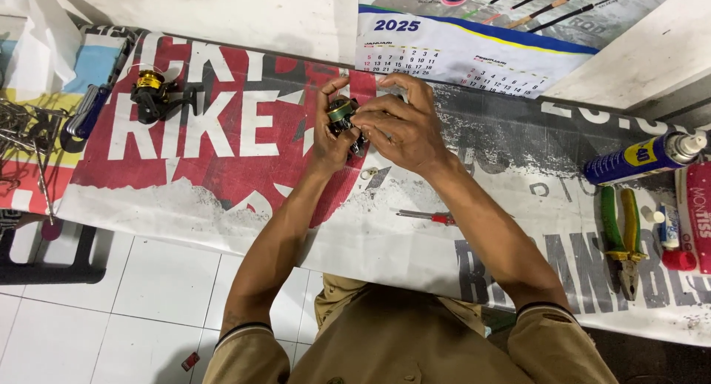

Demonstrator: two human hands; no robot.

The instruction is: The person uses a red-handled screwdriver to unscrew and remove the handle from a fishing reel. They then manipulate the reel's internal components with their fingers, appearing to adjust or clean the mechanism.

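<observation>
Both my hands meet over the printed banner (222, 199) that covers the work surface. My left hand (329, 136) grips a small fishing reel (341, 112) with a green and gold spool. My right hand (400, 125) closes over the reel from the right, its fingers on the reel's body. Much of the reel is hidden by my fingers. A small white ring (368, 174) lies on the banner just below my hands. A red-handled screwdriver (428, 216) lies below my right wrist.
A second black and gold reel (152, 94) sits at the far left. Metal tools (26, 132) lie at the left edge. At the right are a blue spray can (641, 157), green-handled pliers (622, 236) and small tubes (670, 232). A wall calendar (459, 54) hangs behind.
</observation>
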